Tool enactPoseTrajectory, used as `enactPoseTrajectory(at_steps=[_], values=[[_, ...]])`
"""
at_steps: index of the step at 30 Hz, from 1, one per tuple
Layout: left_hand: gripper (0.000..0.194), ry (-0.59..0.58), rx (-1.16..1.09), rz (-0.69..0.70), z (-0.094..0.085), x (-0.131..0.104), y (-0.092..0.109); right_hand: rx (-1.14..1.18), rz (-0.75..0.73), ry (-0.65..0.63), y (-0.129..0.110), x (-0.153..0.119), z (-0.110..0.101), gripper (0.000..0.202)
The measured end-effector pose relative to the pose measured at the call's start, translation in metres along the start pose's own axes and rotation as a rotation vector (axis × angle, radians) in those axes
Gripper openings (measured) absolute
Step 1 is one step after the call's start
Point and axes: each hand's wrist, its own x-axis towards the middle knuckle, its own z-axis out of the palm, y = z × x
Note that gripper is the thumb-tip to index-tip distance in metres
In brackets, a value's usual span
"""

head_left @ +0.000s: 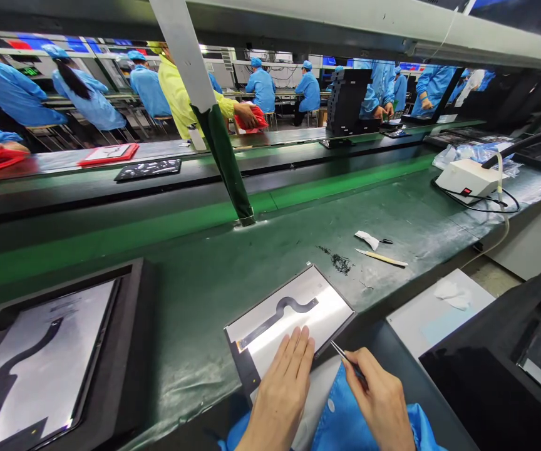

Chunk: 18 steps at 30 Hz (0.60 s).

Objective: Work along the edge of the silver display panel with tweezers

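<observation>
A display panel [327,294] with a silvery back lies at an angle over the front edge of the green bench. Across it runs a curved dark flex cable [265,324]. My left hand [282,388] rests flat on the panel's near side, fingers stretched out and close together. Tweezers [345,354] are pinched in my right hand [381,398], their tips at the panel's near edge. Dark shreds [342,263] lie beyond the panel, close to a yellow-handled blade [382,257] and a wad of white tissue [367,239].
A black foam tray [141,326] on the left holds another display panel [64,357]. A slanting post [226,163] stands behind the bench. To the right are a white box with a hose [468,178] and more black trays [496,369]. Co-workers in blue [261,88] sit beyond the conveyor.
</observation>
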Motion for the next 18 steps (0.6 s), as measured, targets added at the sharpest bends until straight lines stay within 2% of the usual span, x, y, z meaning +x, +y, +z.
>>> enactPoseTrajectory(at_steps=[6, 18], values=[[0.055, -0.017, 0.012, 0.027, -0.0076, 0.0045, -0.0023, -0.049, -0.031, -0.008, 0.0004, 0.0018, 0.0006, 0.037], [0.052, -0.022, 0.026, 0.040, -0.0083, 0.0044, -0.0034, -0.018, -0.039, -0.025, 0.0020, 0.0051, -0.0009, 0.035]])
